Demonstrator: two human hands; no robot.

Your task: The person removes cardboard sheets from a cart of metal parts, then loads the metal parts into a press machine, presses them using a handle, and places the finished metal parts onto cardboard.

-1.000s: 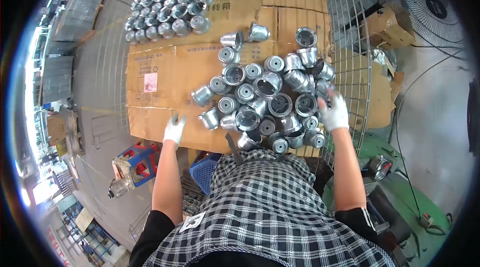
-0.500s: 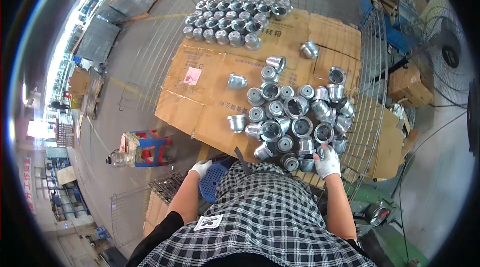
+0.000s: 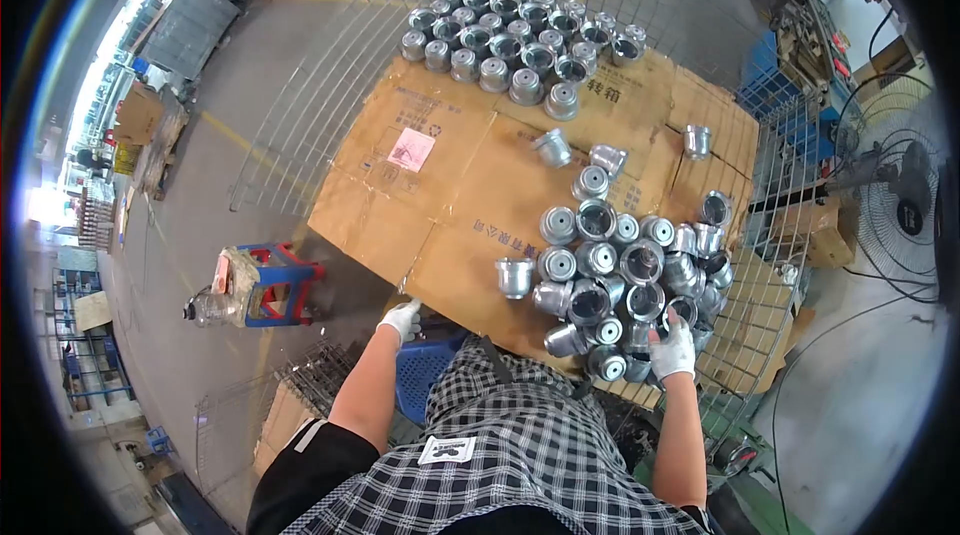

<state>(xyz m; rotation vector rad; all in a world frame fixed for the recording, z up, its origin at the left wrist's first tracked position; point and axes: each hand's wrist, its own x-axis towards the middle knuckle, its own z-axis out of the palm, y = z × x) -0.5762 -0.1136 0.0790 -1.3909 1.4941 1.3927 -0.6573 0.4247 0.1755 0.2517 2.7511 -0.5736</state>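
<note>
My right hand, in a white glove, is at the near right of a loose pile of shiny metal cups. Its thumb and fingers are apart beside a cup lying mouth up; a firm grip does not show. My left hand, also gloved, is by the front edge of the cardboard sheet. How its fingers are bent is hard to make out, and I see no cup in it. Some pile cups lie on their sides, others mouth up or base up. One cup stands apart at the pile's left.
Rows of similar cups stand at the back of the cardboard. Wire mesh rises along the right and back. A red and blue stool stands on the left, with a blue plastic seat near my body and a fan at right.
The view has shifted, so the cardboard sits lower. My left hand has moved forward to the cardboard's front edge. My right hand stays by the pile's near right side.
</note>
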